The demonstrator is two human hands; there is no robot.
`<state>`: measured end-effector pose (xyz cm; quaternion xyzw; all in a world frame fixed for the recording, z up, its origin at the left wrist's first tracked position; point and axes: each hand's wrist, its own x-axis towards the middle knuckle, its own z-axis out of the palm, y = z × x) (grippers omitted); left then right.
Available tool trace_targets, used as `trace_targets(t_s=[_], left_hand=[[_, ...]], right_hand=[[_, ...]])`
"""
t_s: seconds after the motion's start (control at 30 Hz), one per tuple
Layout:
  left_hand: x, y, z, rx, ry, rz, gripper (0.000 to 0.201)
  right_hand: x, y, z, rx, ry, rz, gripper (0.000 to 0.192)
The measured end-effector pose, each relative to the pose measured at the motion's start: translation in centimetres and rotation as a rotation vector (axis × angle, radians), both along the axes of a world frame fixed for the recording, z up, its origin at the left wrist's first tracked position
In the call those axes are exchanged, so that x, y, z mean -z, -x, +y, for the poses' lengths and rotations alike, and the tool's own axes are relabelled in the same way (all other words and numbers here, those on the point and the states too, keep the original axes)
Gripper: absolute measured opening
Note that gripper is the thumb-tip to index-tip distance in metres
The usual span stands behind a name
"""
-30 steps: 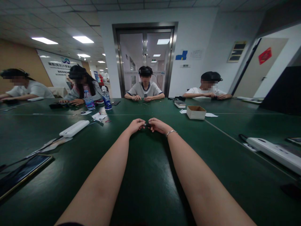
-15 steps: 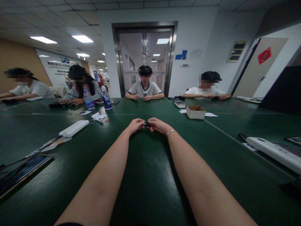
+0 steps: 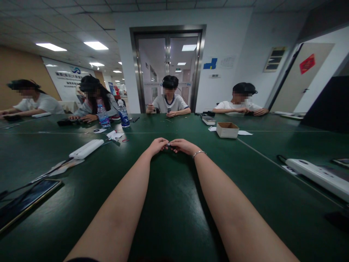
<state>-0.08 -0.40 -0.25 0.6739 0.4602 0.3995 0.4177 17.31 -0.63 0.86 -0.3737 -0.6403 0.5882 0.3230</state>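
Observation:
Both my arms reach forward over the green table (image 3: 169, 203). My left hand (image 3: 158, 146) is closed, its thumb and fingers pinching one end of a small dark object with a light, metallic-looking part (image 3: 168, 144). From the other side my right hand (image 3: 184, 146), with a silver bangle (image 3: 199, 153) at its wrist, pinches the same small object. The fingertips of the two hands almost meet, and most of the object is hidden between them. Its kind is too small to make out.
To the left are a white power strip (image 3: 86, 149), a phone (image 3: 27, 200) and two bottles (image 3: 124, 115). An open cardboard box (image 3: 227, 130) stands beyond my right hand. Another white power strip (image 3: 319, 176) lies far right. Several people sit across the table.
My right hand has shifted slightly, its fingers now closer to my left hand and covering more of the dark object. The person opposite has raised one hand.

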Motion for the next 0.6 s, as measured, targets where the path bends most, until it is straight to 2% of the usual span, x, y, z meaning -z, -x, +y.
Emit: trace_targets(t_s=[0.2,0.27,0.33,0.4,0.47,0.53,0.6], left_hand=[[-0.5,-0.7,-0.8,-0.038,0.059,0.069,0.036],[-1.4,0.0,-1.7,-0.028,0.117,0.199,0.041],[-2.6,1.9,-3.3,0.012,0.156,0.422,0.043],[-4.1,5.3,-5.7,0.042,0.096,0.714,0.042],[-5.7,9.8,-8.6,0.041,-0.012,1.019,0.037],[-6.9,15.3,-11.9,-0.068,-0.065,1.257,0.033],[-7.4,21.2,-15.3,-0.241,-0.051,1.363,0.026]], right_hand=[[0.3,0.0,-0.1,0.006,-0.036,0.013,0.008],[0.4,-0.1,-0.2,0.036,-0.021,0.055,0.009],[0.4,-0.2,-0.2,0.078,0.014,0.101,0.011],[0.4,-0.4,-0.2,0.106,0.057,0.135,0.012],[0.4,-0.5,-0.1,0.117,0.091,0.158,0.011],[0.3,-0.7,-0.1,0.130,0.116,0.178,0.012],[0.2,-0.7,-0.2,0.159,0.129,0.196,0.012]])
